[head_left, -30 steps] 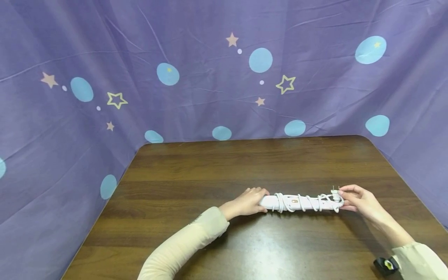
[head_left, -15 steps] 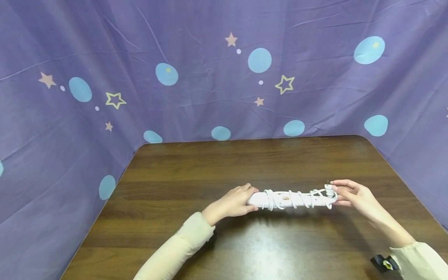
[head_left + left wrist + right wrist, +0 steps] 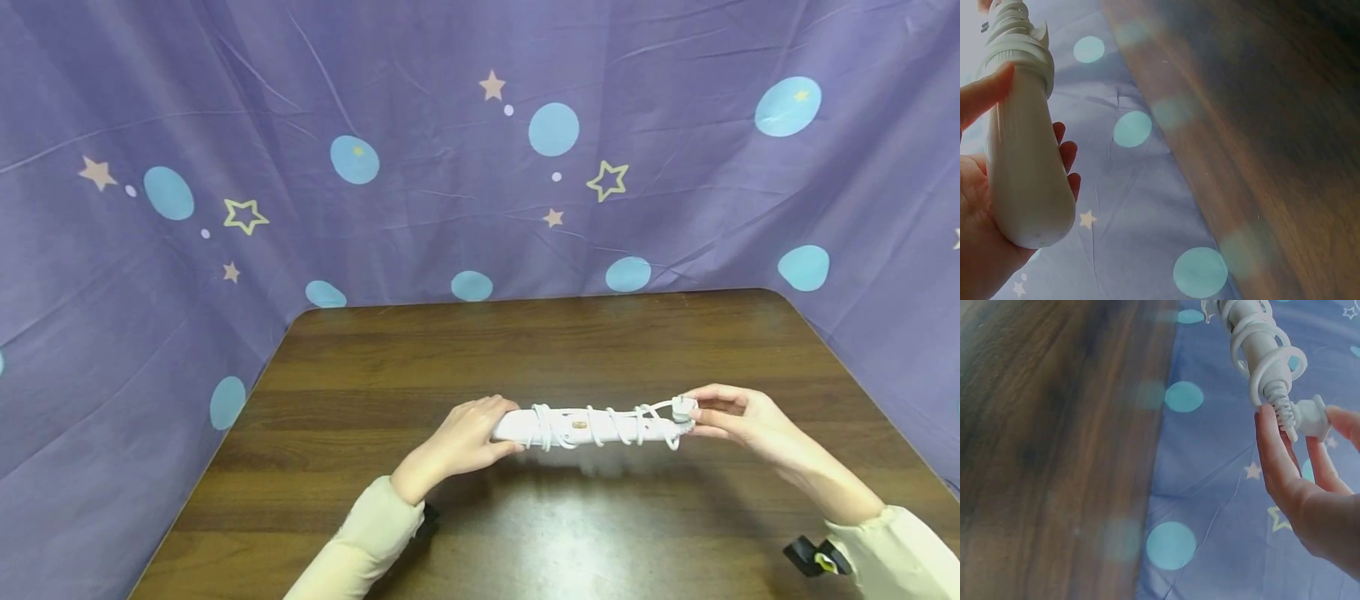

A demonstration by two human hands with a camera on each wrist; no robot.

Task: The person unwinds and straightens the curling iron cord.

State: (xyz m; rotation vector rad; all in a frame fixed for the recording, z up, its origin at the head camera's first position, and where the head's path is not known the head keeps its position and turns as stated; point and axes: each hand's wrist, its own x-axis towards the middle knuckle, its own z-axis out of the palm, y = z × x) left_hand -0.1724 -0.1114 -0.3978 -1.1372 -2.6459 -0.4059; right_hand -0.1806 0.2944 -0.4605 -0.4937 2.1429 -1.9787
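Observation:
A long white hair straightener (image 3: 513, 427) is held level over the table between both hands. Its white cord (image 3: 546, 427) winds in loose loops along the body. My left hand (image 3: 465, 433) grips the rounded end; in the left wrist view the thumb lies along the straightener (image 3: 1029, 169), fingers curled behind it. At the other end my right hand (image 3: 750, 421) pinches the white plug (image 3: 682, 408). The right wrist view shows the thumb on the plug (image 3: 1311, 417) and a fingertip against the ribbed cord sleeve (image 3: 1279, 403). A small gold-coloured patch (image 3: 580, 425) marks the body.
The brown wooden table (image 3: 480, 358) spreads beneath the hands. A purple curtain (image 3: 420, 225) with stars and blue dots hangs behind it and at both sides. A black strap piece (image 3: 813, 557) sits at the right sleeve.
Both hands have shifted left, carrying the hair straightener with them. The plug has turned a little in the right hand's fingers. The head view has swung slightly to the right.

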